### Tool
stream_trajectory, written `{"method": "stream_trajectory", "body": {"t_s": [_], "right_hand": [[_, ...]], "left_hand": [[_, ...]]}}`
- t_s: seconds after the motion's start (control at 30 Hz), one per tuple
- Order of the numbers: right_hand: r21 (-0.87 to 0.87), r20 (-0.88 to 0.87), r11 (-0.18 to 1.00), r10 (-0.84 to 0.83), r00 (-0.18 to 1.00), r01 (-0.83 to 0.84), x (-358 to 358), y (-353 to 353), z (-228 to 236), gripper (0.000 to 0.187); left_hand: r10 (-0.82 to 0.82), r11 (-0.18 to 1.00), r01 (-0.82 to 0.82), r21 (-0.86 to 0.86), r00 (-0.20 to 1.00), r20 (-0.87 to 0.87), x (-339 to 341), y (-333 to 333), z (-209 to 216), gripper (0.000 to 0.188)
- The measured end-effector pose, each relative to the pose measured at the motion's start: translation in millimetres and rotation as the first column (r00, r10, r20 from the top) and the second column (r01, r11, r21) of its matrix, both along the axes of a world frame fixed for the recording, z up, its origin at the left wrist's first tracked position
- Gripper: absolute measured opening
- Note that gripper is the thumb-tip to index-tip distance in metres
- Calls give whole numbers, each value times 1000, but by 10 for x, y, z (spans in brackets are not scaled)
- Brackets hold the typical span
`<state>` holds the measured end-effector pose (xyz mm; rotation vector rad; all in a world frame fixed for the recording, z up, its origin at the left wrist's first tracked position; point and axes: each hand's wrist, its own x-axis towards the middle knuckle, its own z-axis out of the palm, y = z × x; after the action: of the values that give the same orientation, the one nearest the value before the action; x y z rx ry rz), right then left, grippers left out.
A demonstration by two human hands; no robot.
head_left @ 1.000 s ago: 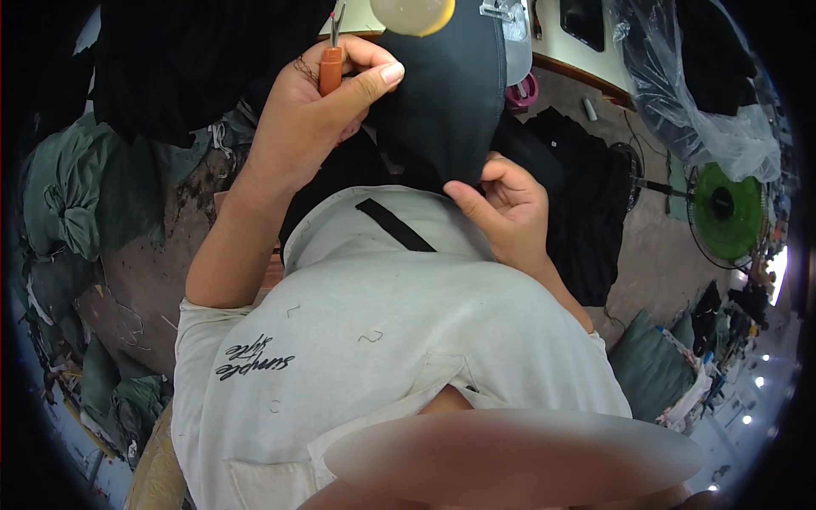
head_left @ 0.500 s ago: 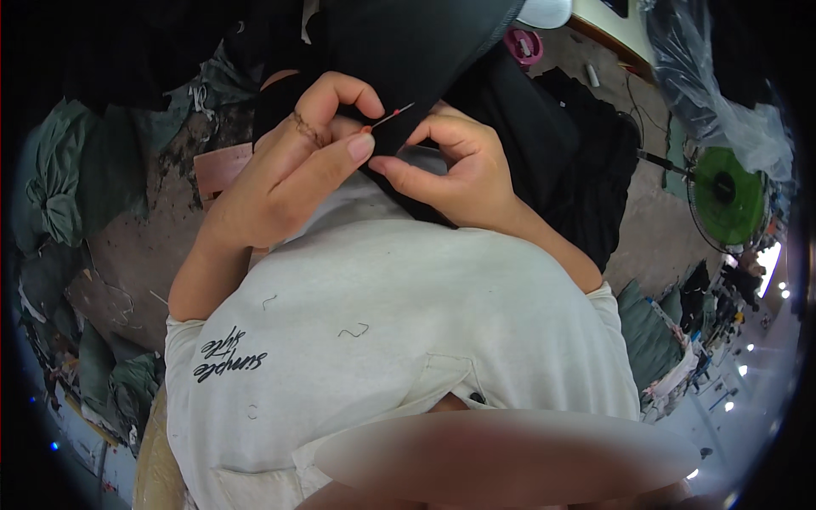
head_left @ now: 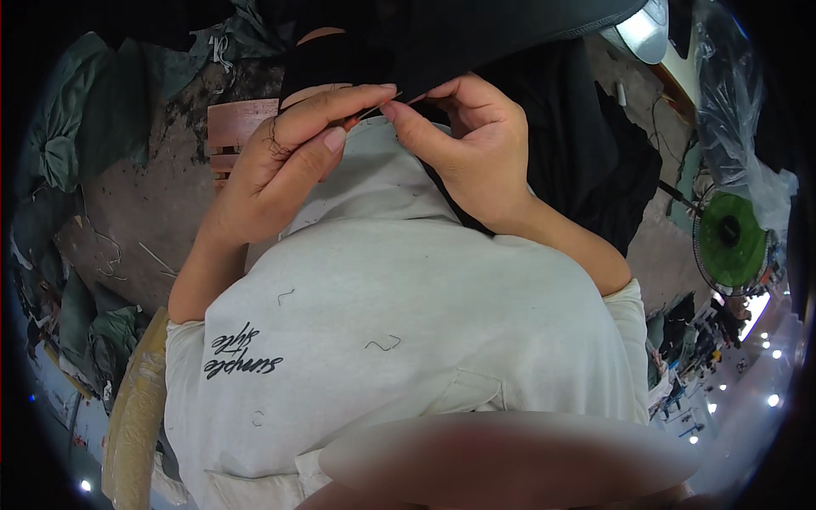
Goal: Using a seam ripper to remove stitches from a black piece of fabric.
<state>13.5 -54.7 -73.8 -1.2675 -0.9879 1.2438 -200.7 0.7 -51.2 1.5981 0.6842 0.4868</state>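
Note:
In my left hand (head_left: 285,166), closed fingers and thumb hold a seam ripper (head_left: 369,112) by its small orange-red handle; its thin metal shaft points up and right toward the cloth. Fine dark threads are looped round a finger of this hand. My right hand (head_left: 484,149) pinches the edge of a black garment (head_left: 501,38) that lies across my lap and spreads away to the far right. The two hands nearly meet at this edge, and the seam ripper's tip is hard to make out against the dark cloth.
A reddish-brown wooden stool or bench (head_left: 242,126) stands left of my lap. Farther left are dark green cloth bundles (head_left: 59,161). To the right are a green-bladed fan (head_left: 729,238) and clear plastic sheeting (head_left: 731,127). A white rounded thing (head_left: 643,34) is at the upper right.
The seam ripper was raised, with its red-balled tip in plain sight; now it lies lower against the cloth edge. My right thumb has come closer to it. The whole view has shifted slightly.

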Motion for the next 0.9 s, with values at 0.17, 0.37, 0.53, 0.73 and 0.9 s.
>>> {"method": "stream_trajectory", "body": {"t_s": [0.17,0.37,0.53,0.73,0.9], "right_hand": [[24,-7,1000,8,1000,-8,-17,-20,-23,14],[22,27,1000,17,999,-18,-15,-65,-2,14],[90,24,996,9,1000,-11,-22,-57,-37,15],[58,-6,998,18,1000,-18,-27,-61,-13,15],[36,-28,999,32,999,-31,-19,-64,-2,15]], "left_hand": [[-9,988,15,-156,999,42,-91,-8,-11,43],[-25,981,34,-192,998,50,-136,-17,-27,43],[-38,976,51,-210,997,67,-138,-11,-46,44],[-53,971,73,-227,994,92,-122,-10,-62,45],[-40,964,66,-258,994,105,-119,-26,-82,45]]}}
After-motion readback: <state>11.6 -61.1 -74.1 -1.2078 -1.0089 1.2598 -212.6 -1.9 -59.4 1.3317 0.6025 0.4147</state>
